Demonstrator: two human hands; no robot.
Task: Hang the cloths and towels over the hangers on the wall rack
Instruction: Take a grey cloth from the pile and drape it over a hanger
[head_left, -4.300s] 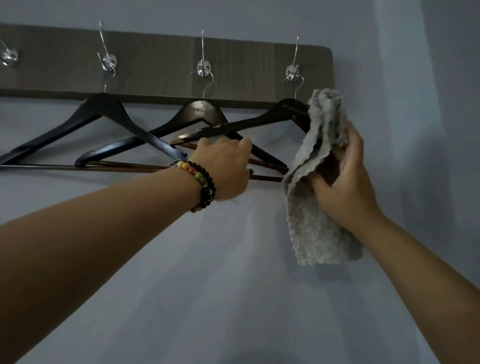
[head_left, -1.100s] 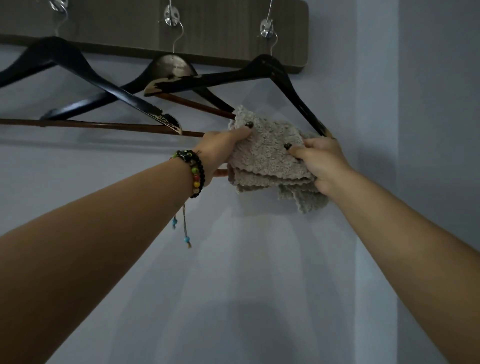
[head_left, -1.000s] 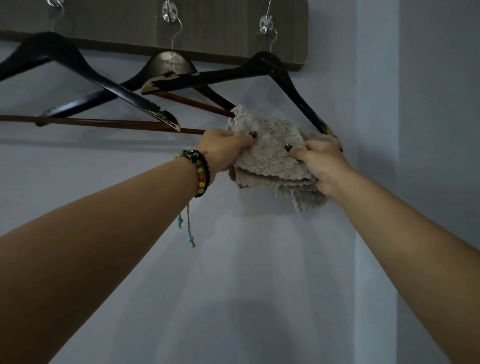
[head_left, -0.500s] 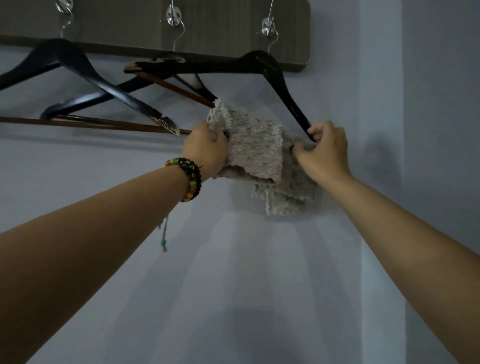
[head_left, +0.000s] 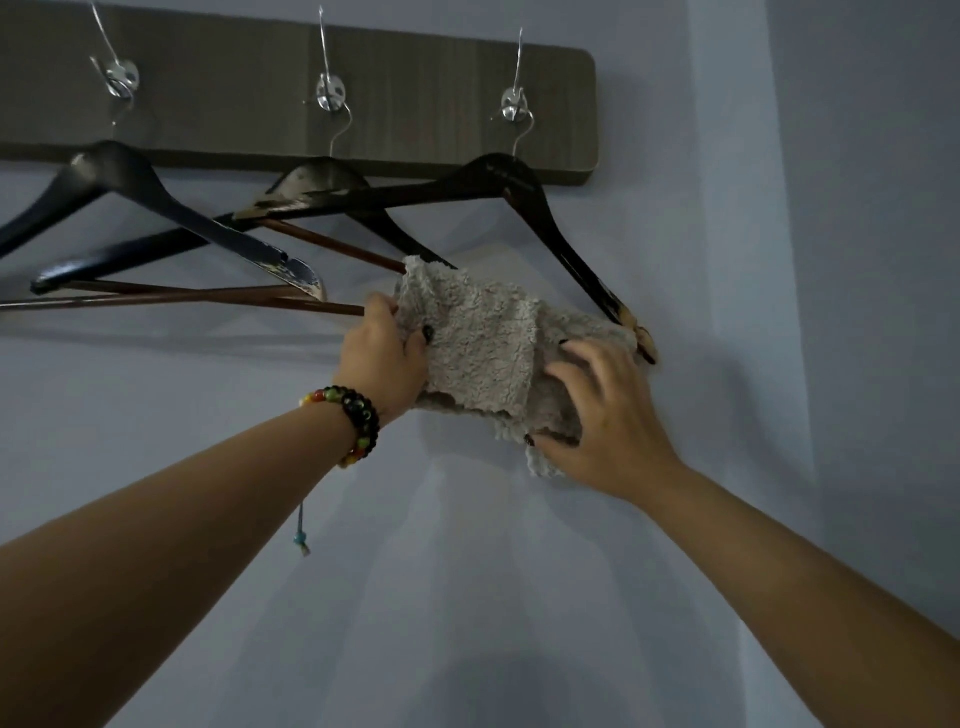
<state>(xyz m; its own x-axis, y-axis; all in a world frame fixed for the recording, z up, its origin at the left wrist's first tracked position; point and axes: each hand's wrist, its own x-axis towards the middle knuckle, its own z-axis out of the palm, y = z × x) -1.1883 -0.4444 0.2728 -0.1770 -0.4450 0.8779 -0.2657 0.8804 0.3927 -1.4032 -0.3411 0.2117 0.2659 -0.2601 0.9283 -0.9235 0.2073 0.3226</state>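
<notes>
Across the top of the frame runs the wall rack (head_left: 415, 93), a dark wooden board fixed to a pale grey wall (head_left: 467, 597), with 3 metal hooks in view. From the hook at the upper left hangs the left hanger (head_left: 119, 171), black, its right arm sloping down to a worn tip near the frame's centre left. The middle hanger (head_left: 322, 179) hangs from the centre hook, and its arms cross those of its neighbours. 2 thin brown bars belonging to these hangers run almost level across the left half of the frame.

Just left of centre, the left hand (head_left: 382, 358) pinches the left edge of the grey cloth (head_left: 478, 343), thumb on the front face and the other fingers curled behind it. A beaded bracelet (head_left: 353, 415) sits on that wrist, with a cord and small blue bead hanging below.

The grey cloth is draped over the lower bar of the right hanger (head_left: 498, 174), which hangs tilted from the hook at the upper right, its right arm sloping down to a worn tip just right of the cloth. The cloth lies folded, with layers hanging below the bar.

At centre right, the right hand (head_left: 608, 421) rests on the cloth's right part with fingers spread and nearly straight, the thumb at the lower edge.
</notes>
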